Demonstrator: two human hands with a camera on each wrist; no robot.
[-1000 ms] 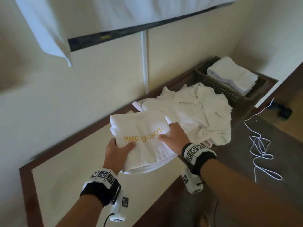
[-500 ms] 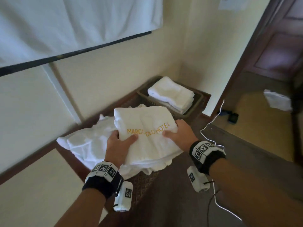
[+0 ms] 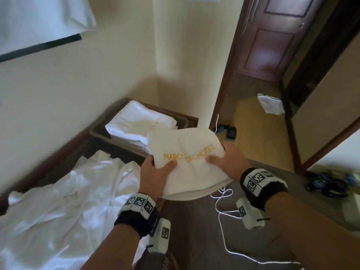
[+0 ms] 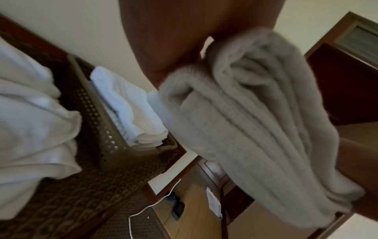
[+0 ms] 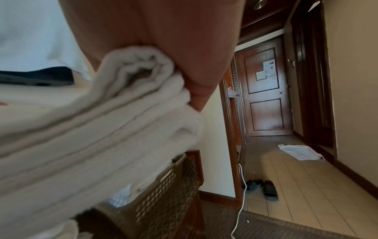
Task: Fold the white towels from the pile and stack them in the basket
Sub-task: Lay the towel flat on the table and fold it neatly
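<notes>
A folded white towel (image 3: 187, 162) with yellow hotel lettering is held in the air between both hands. My left hand (image 3: 155, 172) grips its left edge, thumb on top. My right hand (image 3: 226, 162) grips its right edge the same way. The towel's layered edge (image 4: 255, 129) fills the left wrist view and shows again as the folded towel (image 5: 102, 137) in the right wrist view. Just beyond it stands the brown perforated basket (image 3: 97, 131) with a stack of folded white towels (image 3: 136, 121) inside. The loose pile of white towels (image 3: 68, 207) lies at the lower left.
The basket (image 4: 96, 126) sits in the wall corner on a dark patterned surface (image 4: 81, 194). A white cable (image 3: 224, 211) trails over the floor below my hands. Slippers (image 5: 266, 189) and a white cloth (image 5: 300, 152) lie on the tiled hallway floor. A wooden door (image 5: 263, 90) closes the hallway.
Both hands have carried the folded towel to the right, away from the pile and up to the basket. The grip on it has stayed the same.
</notes>
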